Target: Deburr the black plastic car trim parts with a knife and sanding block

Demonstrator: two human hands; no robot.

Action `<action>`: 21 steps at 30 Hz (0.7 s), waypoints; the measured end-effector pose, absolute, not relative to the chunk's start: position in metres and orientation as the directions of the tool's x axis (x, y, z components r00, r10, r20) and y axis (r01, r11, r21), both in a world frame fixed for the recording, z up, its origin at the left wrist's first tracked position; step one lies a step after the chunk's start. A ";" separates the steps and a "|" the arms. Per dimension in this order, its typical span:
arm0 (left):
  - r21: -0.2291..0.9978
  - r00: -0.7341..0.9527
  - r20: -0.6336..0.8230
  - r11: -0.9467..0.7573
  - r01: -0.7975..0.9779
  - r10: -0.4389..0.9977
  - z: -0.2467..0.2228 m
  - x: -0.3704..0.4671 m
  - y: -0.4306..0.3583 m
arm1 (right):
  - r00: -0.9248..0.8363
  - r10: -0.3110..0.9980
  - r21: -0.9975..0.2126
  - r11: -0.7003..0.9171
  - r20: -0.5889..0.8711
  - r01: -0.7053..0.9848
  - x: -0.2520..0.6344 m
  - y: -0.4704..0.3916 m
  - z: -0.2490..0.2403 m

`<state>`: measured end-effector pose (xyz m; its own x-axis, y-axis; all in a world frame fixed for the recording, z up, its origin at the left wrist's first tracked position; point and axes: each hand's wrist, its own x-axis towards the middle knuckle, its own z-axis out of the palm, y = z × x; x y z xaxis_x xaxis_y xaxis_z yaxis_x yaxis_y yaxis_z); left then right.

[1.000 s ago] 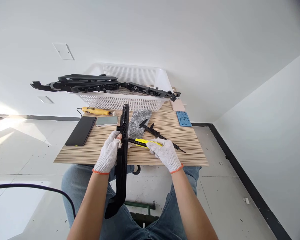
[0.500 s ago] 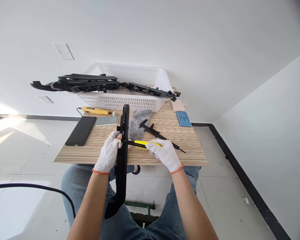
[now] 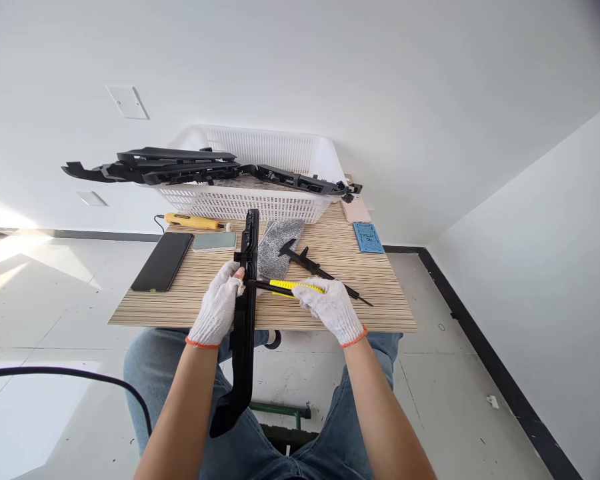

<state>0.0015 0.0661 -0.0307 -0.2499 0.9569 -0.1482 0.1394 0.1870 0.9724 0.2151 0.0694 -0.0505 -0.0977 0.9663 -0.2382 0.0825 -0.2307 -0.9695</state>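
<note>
My left hand (image 3: pixel 217 300), in a white knit glove with a bare thumb tip, is closed on a long black plastic trim piece (image 3: pixel 243 340). The piece stands lengthwise over the table's front edge, its curved lower end above my lap. In my gloved right hand (image 3: pixel 327 307) is a yellow and black utility knife (image 3: pixel 283 287), pointing left. Its dark tip meets the right edge of the trim piece, close to my left thumb; the exact contact is too small to make out. Beyond the knife lie a grey cloth (image 3: pixel 275 250) and a black caliper (image 3: pixel 315 267).
A white basket (image 3: pixel 240 199) at the back holds several black trim pieces (image 3: pixel 180 167) that overhang its sides. On the striped tabletop (image 3: pixel 370 293) are a black phone (image 3: pixel 163 262), a grey-green block (image 3: pixel 215 241), a yellow rotary tool (image 3: pixel 193 221) and a blue packet (image 3: pixel 368 238).
Almost nothing differs. Both hands, the trim piece and the knife keep their places, with only a very slight shift of the whole view.
</note>
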 end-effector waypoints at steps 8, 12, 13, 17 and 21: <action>0.979 -0.235 -0.192 0.201 0.017 0.953 -0.033 0.002 0.066 | -0.070 0.967 -0.968 -0.243 -0.246 0.056 0.215 0.070 -0.052; 0.981 -0.225 -0.180 0.193 0.036 0.958 -0.035 0.002 0.066 | -0.092 0.962 -0.966 -0.253 -0.256 0.045 0.215 0.071 -0.052; 0.981 -0.225 -0.176 0.190 0.042 0.958 -0.035 0.002 0.066 | -0.097 0.962 -0.967 -0.252 -0.256 0.047 0.215 0.071 -0.051; 0.979 -0.200 -0.202 0.197 -0.048 0.959 -0.035 0.002 0.066 | -0.022 0.967 -0.967 -0.254 -0.253 -0.018 0.214 0.071 -0.051; 0.979 -0.225 -0.173 0.193 0.071 0.959 -0.034 0.002 0.066 | -0.096 0.962 -0.967 -0.251 -0.254 0.047 0.215 0.071 -0.051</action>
<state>0.0019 0.0661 -0.0335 -0.2251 0.9588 -0.1731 0.0706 0.1933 0.9786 0.2146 0.0714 -0.0514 -0.0958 0.9623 -0.2545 0.0475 -0.2510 -0.9668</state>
